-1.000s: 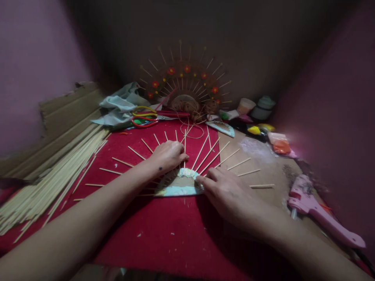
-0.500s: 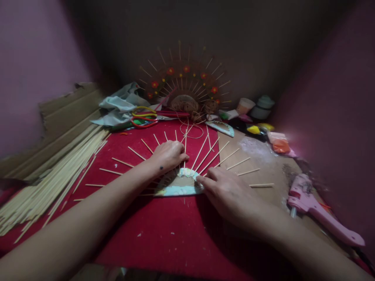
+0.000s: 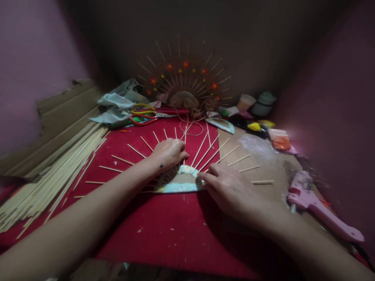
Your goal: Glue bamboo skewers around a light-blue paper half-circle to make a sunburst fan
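Observation:
A half-circle cardboard base (image 3: 185, 178) with a pale blue, crumpled rim lies on the red cloth, and thin wooden sticks (image 3: 208, 155) fan out from its curved side. My left hand (image 3: 170, 152) is closed at the top of the fan, with thumb and fingertips at an upright wooden stick (image 3: 185, 136). My right hand (image 3: 227, 187) rests low over the right-hand sticks. Its fingers are bent together and the fingertips touch the base's right rim; the thumb is mostly hidden. My left forearm covers part of the left sticks.
Loose sticks (image 3: 55, 175) are piled at left by cardboard (image 3: 55, 125). Scissors (image 3: 152, 114), twine (image 3: 187, 102) and a second half-circle piece (image 3: 220, 125) lie behind. A flowered stick fan (image 3: 185, 64) stands at the wall. At right lies a pink glue gun (image 3: 319, 208).
The whole view has shifted slightly, with the scene a little higher in the picture. Both hands stay at nearly the same places on the fan.

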A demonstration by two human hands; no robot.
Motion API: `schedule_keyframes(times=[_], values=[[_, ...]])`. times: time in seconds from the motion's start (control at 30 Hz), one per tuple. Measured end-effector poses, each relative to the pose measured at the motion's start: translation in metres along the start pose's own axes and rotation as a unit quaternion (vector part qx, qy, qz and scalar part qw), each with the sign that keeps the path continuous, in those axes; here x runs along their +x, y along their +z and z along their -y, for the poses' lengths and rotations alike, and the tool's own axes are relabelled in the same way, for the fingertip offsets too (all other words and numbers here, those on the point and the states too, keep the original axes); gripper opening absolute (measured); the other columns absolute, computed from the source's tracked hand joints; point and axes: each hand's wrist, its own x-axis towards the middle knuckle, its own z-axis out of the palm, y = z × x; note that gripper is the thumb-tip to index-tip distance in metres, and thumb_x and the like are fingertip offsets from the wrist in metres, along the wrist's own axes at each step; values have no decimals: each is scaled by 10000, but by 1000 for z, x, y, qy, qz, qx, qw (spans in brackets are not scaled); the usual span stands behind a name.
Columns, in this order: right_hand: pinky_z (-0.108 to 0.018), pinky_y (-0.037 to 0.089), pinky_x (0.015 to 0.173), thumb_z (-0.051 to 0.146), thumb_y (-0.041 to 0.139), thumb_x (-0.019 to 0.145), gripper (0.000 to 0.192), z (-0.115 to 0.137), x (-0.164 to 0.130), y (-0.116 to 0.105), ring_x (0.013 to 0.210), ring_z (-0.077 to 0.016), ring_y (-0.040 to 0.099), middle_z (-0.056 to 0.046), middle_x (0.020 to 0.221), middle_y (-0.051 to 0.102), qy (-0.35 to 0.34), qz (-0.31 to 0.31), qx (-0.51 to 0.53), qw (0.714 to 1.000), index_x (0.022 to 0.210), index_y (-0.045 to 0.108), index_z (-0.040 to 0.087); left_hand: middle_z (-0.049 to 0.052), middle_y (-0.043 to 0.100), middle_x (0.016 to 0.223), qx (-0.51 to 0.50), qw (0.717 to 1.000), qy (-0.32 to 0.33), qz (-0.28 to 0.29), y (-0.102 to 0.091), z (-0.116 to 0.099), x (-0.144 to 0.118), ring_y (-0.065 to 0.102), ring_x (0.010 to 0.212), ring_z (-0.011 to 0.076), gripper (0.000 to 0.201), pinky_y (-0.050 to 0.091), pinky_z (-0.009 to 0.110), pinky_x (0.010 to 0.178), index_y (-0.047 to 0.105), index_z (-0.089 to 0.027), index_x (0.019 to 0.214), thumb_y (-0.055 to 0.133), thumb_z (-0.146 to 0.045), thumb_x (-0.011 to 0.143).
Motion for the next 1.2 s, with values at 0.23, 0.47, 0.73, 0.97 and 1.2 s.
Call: schedule_keyframes(times=[0.23,0.47,0.73,0.97,1.2], values=[[-316,307,603,141,453,954,220,2,0,0,709,-172,478,-73,832,579,1,9,-5,1000,993,668,167,97,731,850,4,1000,3,1,-1,-2,-1,662,851,256,216,358,316,609,725,-186,845,609,-367,867],[-309,287,582,165,453,965,226,3,1,1,676,-158,455,-73,813,572,-6,-3,-11,1000,990,678,165,101,725,851,3,1000,12,-4,3,1,-1,656,842,251,228,345,314,600,721,-185,840,597,-374,870],[-307,307,594,124,438,946,249,2,1,3,688,-163,473,-72,810,582,-17,-17,-2,1000,982,680,168,103,724,865,0,1000,23,-9,5,4,0,654,826,245,233,377,311,608,717,-181,866,589,-375,882],[-302,303,582,118,468,939,213,1,1,1,672,-156,472,-68,816,592,-21,-10,-8,1000,965,674,167,93,721,840,-13,999,27,-23,9,7,-1,654,810,233,240,374,295,600,692,-181,813,585,-381,891],[-304,315,583,105,456,932,222,0,1,5,665,-160,479,-66,782,596,-35,-36,-5,999,928,673,151,77,718,801,-58,996,27,-54,3,15,-4,633,725,200,264,398,297,610,662,-175,778,557,-376,913]])
